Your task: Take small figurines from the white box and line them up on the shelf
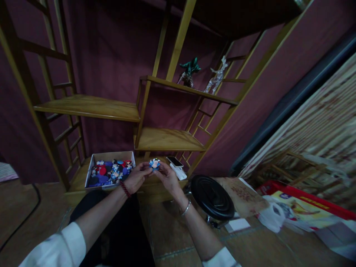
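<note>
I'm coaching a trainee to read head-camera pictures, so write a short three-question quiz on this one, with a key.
1. True or false: the left hand and the right hand both touch the small figurine.

2. Multiple choice: which of these is nearest to the open box?
A) The white plastic bag
B) The left hand
C) The right hand

3. Fill the gap: as seen in the picture, the silvery deer-shaped ornament stands to the ____ of the green ornament on the upper shelf.

Key: 1. True. 2. B. 3. Right.
</note>
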Motion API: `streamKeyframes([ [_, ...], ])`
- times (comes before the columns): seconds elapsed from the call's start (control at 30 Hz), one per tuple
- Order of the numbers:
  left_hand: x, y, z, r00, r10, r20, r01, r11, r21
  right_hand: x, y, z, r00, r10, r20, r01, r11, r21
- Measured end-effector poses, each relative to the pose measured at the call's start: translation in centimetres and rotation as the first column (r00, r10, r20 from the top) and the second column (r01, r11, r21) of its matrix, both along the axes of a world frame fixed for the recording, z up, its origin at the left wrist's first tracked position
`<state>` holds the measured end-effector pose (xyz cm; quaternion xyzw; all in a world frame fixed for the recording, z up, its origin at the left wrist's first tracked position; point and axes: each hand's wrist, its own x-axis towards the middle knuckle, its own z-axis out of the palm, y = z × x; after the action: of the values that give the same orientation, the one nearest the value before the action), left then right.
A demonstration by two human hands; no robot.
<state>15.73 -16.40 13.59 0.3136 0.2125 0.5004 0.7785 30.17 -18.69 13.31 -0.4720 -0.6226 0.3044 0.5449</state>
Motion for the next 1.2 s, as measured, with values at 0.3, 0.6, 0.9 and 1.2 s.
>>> streamKeyframes([
  [0.3, 3.2, 0.2, 2.3, 0.997, -0.066, -0.029, 0.068, 0.995, 0.071, 2.5, -0.8, 2.7, 0.996, -0.086, -0.039, 0.085, 0.996, -0.021],
  [0.6, 5.2, 0.7, 5.1, 0.981, -0.174, -0.082, 0.187, 0.963, 0.193, 4.7, -0.7, 4.8, 0.989, -0.101, -0.105, 0.101, 0.995, -0.003],
  [0.9, 7.2, 1.7, 6.8, 0.972, -0.165, -0.168, 0.202, 0.951, 0.236, 7.1, 0.3, 6.2, 0.979, -0.135, -0.154, 0.132, 0.991, -0.029],
  [1.2, 9.6, 3.6, 7.6, 0.934, -0.036, -0.354, 0.131, 0.960, 0.247, 9.0, 1.5, 7.3, 0.976, -0.156, -0.154, 0.151, 0.988, -0.041],
])
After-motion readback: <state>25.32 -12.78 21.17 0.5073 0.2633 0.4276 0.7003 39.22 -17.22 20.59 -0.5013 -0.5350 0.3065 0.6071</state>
